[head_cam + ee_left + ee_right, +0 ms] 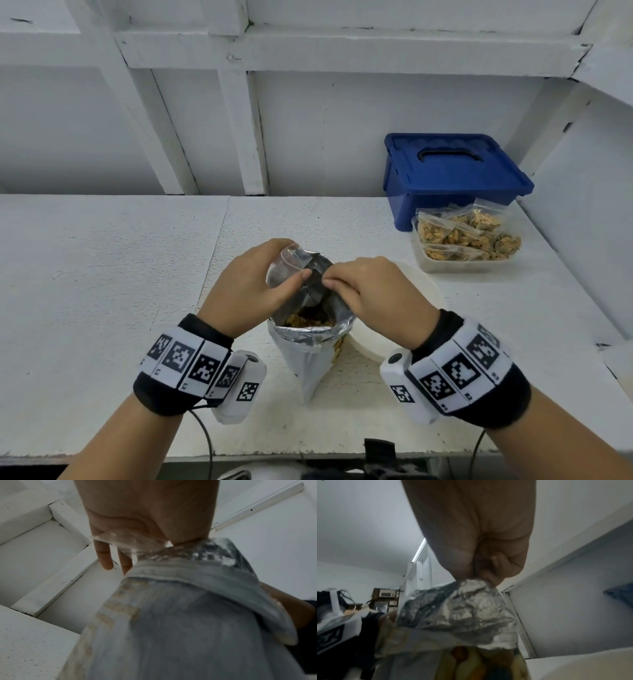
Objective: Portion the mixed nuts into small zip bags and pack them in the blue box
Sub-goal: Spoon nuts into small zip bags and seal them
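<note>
Left grip: my left hand (pixel 253 287) pinches a clear empty zip bag (pixel 286 265) against the foil nut bag's (pixel 310 349) rim
Right grip: my right hand (pixel 373 294) pinches the foil rim's opposite edge
Nuts (pixel 308 320): below both grips, inside the open bag standing on the table (pixel 102 308)
Blue box (pixel 452 171): lid on, beyond my right grip
Filled zip bags (pixel 469 233): in a clear tub (pixel 455 263) touching the box's front

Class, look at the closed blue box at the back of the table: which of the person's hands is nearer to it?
Right. The right hand pinches the foil nut bag on the side toward the blue box; the left hand holds its far side.
</note>
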The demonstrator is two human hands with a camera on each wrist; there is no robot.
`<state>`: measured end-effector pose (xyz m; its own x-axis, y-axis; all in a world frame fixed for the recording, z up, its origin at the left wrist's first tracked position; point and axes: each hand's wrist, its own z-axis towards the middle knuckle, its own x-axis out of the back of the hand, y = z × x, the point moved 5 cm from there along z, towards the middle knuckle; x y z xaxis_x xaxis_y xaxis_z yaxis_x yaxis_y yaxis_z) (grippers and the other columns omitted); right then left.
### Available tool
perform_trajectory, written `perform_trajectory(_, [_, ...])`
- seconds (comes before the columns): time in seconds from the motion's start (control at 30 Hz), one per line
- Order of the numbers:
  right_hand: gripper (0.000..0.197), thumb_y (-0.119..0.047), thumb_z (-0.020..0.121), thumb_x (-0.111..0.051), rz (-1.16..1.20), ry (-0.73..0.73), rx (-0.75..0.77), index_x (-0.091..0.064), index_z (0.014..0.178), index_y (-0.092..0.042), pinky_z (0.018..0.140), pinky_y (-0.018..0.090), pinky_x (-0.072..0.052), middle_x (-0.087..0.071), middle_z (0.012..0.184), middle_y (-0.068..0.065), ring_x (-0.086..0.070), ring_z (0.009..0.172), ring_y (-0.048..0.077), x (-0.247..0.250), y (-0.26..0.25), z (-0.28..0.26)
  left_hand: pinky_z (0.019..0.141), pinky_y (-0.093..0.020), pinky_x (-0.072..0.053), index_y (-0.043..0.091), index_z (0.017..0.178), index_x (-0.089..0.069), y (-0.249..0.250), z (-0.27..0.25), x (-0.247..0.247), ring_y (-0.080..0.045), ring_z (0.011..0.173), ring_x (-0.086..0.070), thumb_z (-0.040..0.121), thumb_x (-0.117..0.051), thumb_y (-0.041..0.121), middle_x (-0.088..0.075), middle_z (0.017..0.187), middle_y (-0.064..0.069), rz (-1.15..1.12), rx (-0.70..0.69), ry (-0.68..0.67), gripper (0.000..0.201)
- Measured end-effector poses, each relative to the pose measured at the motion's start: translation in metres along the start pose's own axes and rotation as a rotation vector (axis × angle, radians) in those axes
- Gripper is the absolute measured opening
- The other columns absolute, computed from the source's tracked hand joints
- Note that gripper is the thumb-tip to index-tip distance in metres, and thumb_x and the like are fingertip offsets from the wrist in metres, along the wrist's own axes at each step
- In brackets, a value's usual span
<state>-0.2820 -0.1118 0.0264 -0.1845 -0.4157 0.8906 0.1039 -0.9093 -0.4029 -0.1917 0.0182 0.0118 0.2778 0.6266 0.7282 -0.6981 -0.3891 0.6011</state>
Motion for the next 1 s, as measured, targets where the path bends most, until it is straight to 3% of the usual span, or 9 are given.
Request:
perform_trajectory(0.2, [0.018,-0.022,0.092,-0.054,0.212,0.027,-0.114,-0.071,0.093,-0.016,0.065,0.028,-0.044,-0.071,0.078,0.001,-0.060,0.070,0.013,-0.001,0.008,0.004,0.074,-0.024,-0.043,0.015,0.115,-0.058,0.003,0.000,-0.003,-0.013,0.091,-0.060,0.077,-0.046,0.060,-0.067,0.103,0.003,0.045,-0.015,0.007,0.060])
perform_trajectory(0.33, [0.020,-0.020,0.093,-0.053,0.283,0.071,-0.210,-0.071,0.089,-0.016,0.058,0.013,-0.038,-0.062,0.066,-0.010,-0.055,0.062,0.001,0.002,0.019,0.005,0.075,-0.024,-0.042,0.013,0.117,-0.057,0.005,-0.002,-0.005,-0.016,0.092,-0.061,0.078,-0.047,0.059,-0.067,0.106,0.001,0.057,-0.033,0.020,0.061])
perform_trajectory(0.43, [0.021,-0.019,0.094,-0.051,0.320,0.116,-0.249,-0.068,0.083,-0.020,0.058,0.009,-0.038,-0.055,0.062,-0.018,-0.053,0.061,-0.008,0.006,0.024,0.005,0.078,-0.027,-0.044,0.014,0.122,-0.055,0.007,-0.001,-0.005,-0.017,0.095,-0.061,0.077,-0.046,0.061,-0.066,0.110,0.000,0.062,-0.039,0.016,0.065])
perform_trajectory(0.5, [0.022,-0.019,0.095,-0.049,0.374,0.169,-0.276,-0.065,0.079,-0.023,0.055,0.011,-0.039,-0.056,0.061,-0.014,-0.053,0.056,-0.003,0.010,0.027,0.005,0.080,-0.030,-0.047,0.015,0.126,-0.052,0.007,-0.002,-0.005,-0.017,0.097,-0.061,0.076,-0.045,0.063,-0.065,0.112,0.000,0.049,-0.029,0.016,0.070])
perform_trajectory(0.63, [0.024,-0.018,0.096,-0.046,0.550,0.279,-0.385,-0.062,0.079,-0.016,0.045,0.014,-0.043,-0.056,0.053,-0.007,-0.054,0.044,0.002,0.019,0.040,0.001,0.075,-0.030,-0.051,0.019,0.127,-0.046,0.003,-0.004,0.001,-0.011,0.090,-0.061,0.069,-0.050,0.068,-0.065,0.100,0.006,-0.028,0.022,0.030,0.076])
perform_trajectory(0.77, [0.026,-0.018,0.097,-0.044,0.700,0.329,-0.490,-0.061,0.079,-0.014,0.048,0.024,-0.052,-0.058,0.051,-0.001,-0.059,0.047,0.012,0.023,0.051,-0.005,0.074,-0.005,-0.040,0.026,0.115,-0.045,-0.002,-0.003,0.004,0.012,0.086,-0.054,0.064,-0.051,0.070,-0.055,0.095,0.024,-0.104,0.079,0.033,0.068])
perform_trajectory(0.83, [0.026,-0.017,0.098,-0.043,0.728,0.361,-0.515,-0.060,0.079,-0.013,0.047,0.025,-0.052,-0.059,0.053,0.003,-0.059,0.046,0.012,0.026,0.053,-0.007,0.072,-0.001,-0.038,0.028,0.112,-0.044,-0.003,-0.002,0.009,0.020,0.090,-0.050,0.064,-0.052,0.069,-0.051,0.096,0.029,-0.125,0.072,0.023,0.063])
perform_trajectory(1.0, [0.027,-0.015,0.098,-0.043,0.772,0.472,-0.536,-0.060,0.077,-0.010,0.044,0.023,-0.052,-0.058,0.056,0.010,-0.058,0.044,0.012,0.041,0.057,-0.014,0.067,-0.009,-0.038,0.033,0.112,-0.047,-0.002,-0.003,0.026,0.011,0.094,-0.051,0.060,-0.049,0.077,-0.053,0.099,0.026,-0.035,0.026,-0.090,0.068])
